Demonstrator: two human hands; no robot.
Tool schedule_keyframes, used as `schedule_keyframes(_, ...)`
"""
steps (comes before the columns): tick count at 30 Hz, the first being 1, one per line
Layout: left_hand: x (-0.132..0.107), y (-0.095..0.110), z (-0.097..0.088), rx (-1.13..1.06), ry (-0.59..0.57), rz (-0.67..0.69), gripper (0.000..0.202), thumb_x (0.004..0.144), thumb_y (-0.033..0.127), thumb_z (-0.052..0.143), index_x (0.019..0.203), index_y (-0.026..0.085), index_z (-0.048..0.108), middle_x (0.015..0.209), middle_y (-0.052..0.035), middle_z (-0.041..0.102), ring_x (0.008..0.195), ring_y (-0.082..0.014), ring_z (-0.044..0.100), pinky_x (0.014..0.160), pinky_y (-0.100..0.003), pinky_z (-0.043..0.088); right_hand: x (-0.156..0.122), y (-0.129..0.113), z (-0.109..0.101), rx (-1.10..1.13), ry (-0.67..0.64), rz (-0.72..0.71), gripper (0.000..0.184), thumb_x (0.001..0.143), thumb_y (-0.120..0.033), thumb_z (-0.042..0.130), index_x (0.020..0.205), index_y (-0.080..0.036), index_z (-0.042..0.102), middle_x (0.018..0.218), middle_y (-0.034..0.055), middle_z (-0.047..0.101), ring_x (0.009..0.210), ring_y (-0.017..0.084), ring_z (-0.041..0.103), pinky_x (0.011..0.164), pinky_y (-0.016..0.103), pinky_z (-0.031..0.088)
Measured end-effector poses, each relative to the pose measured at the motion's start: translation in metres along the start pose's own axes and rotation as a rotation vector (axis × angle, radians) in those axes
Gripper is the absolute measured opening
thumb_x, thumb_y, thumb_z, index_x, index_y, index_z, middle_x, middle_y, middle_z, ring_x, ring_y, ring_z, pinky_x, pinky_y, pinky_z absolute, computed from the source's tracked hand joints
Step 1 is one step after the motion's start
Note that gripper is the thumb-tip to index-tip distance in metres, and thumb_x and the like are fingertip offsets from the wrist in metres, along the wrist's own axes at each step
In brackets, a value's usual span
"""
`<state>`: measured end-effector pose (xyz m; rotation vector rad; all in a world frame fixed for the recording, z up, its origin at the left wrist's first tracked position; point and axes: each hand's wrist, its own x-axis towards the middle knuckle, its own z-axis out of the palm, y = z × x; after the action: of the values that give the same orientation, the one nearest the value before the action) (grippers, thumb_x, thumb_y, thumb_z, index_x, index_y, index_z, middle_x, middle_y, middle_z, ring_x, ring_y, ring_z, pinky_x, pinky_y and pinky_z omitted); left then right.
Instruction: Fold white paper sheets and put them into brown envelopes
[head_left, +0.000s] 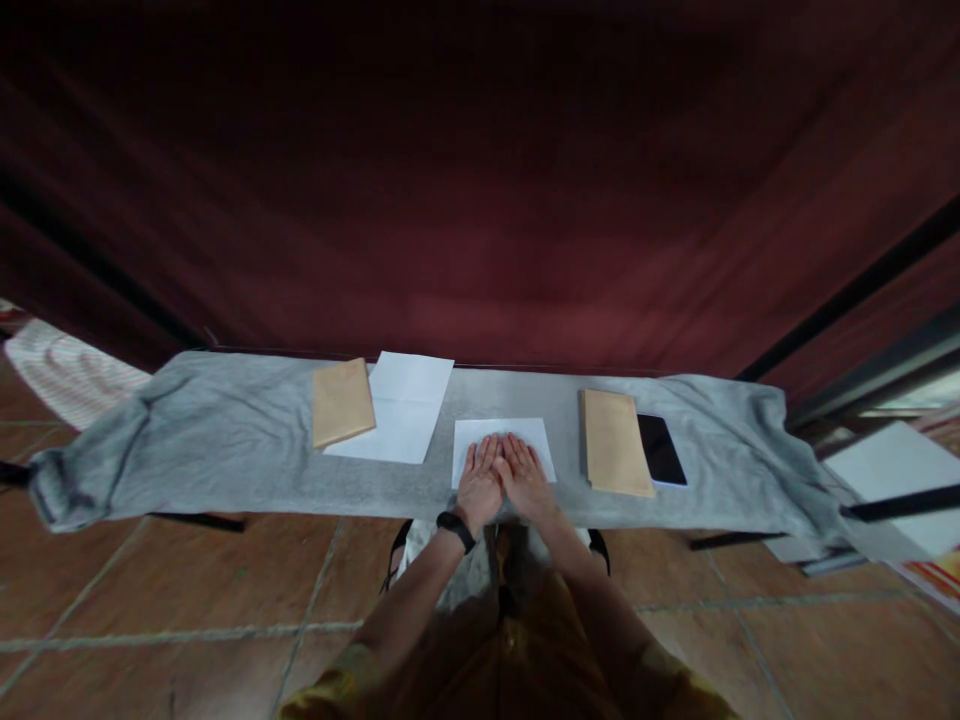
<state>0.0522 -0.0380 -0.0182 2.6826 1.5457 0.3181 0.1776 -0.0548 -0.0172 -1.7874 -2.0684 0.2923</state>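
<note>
A white sheet of paper [540,435], smaller than the one to its left and perhaps folded, lies on the grey cloth in front of me. Both hands press flat on it, side by side with the thumbs touching or nearly so. My left hand [481,480] has its fingers stretched forward and a dark band on the wrist. My right hand [523,478] rests likewise, fingers extended. The palms hide the paper's middle and part of its near edge. Left of it lies a larger white sheet [409,400] with a crease, partly under a brown envelope [343,403].
A stack of brown envelopes [617,440] lies to the right, beside a dark-screened phone [661,449]. The grey cloth [247,440] covers a narrow table and hangs at its ends. Behind rises a dark red curtain [480,240]. White boards [896,475] stand at far right.
</note>
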Motion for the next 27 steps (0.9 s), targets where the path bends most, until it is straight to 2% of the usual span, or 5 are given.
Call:
schedule_keyframes(6,0.0,0.0,0.003,-0.016,-0.034,-0.021,0.059,0.097,0.018,0.033,0.156,0.008,0.031,0.162,-0.0144,0.032,0.153,-0.0255,0.021,0.125,-0.048,0.018,0.002,0.008,0.003,-0.077,-0.023,0.017,0.06,0.106,-0.042,0.018,0.155,-0.012,0.036,0.161,0.0109,0.032,0.152,0.023,0.026,0.125,0.045,0.016)
schedule_keyframes(15,-0.01,-0.013,-0.009,-0.092,0.024,-0.01,0.058,0.1,0.041,0.046,0.154,0.023,0.039,0.162,-0.0114,0.033,0.152,-0.0275,0.027,0.124,-0.051,0.019,-0.01,0.034,0.006,-0.068,0.151,0.014,0.057,0.105,-0.041,0.031,0.154,-0.013,0.038,0.159,0.0147,0.036,0.149,0.028,0.032,0.12,0.051,0.025)
schedule_keyframes(20,-0.014,-0.017,-0.012,-0.081,-0.004,-0.007,0.061,0.098,0.045,0.051,0.154,0.025,0.038,0.163,-0.0113,0.032,0.151,-0.029,0.027,0.124,-0.052,0.019,-0.017,0.048,0.006,-0.034,0.235,0.056,0.061,0.105,-0.047,0.03,0.153,-0.01,0.039,0.158,0.0183,0.038,0.147,0.031,0.035,0.12,0.054,0.025)
schedule_keyframes(24,-0.013,-0.016,-0.012,-0.069,-0.019,-0.006,0.061,0.098,0.046,0.049,0.154,0.024,0.038,0.164,-0.0127,0.03,0.151,-0.0303,0.027,0.123,-0.053,0.02,-0.011,0.045,0.006,-0.031,0.304,0.155,0.066,0.105,-0.049,0.03,0.15,-0.002,0.042,0.155,0.025,0.038,0.146,0.035,0.036,0.119,0.058,0.024)
schedule_keyframes(27,-0.012,-0.014,-0.011,-0.053,-0.026,-0.003,0.061,0.099,0.045,0.047,0.155,0.022,0.037,0.163,-0.0144,0.029,0.151,-0.0308,0.027,0.123,-0.053,0.019,0.005,0.032,0.006,-0.033,0.263,0.119,0.063,0.106,-0.044,0.028,0.151,-0.002,0.04,0.157,0.0235,0.035,0.149,0.034,0.031,0.119,0.058,0.023)
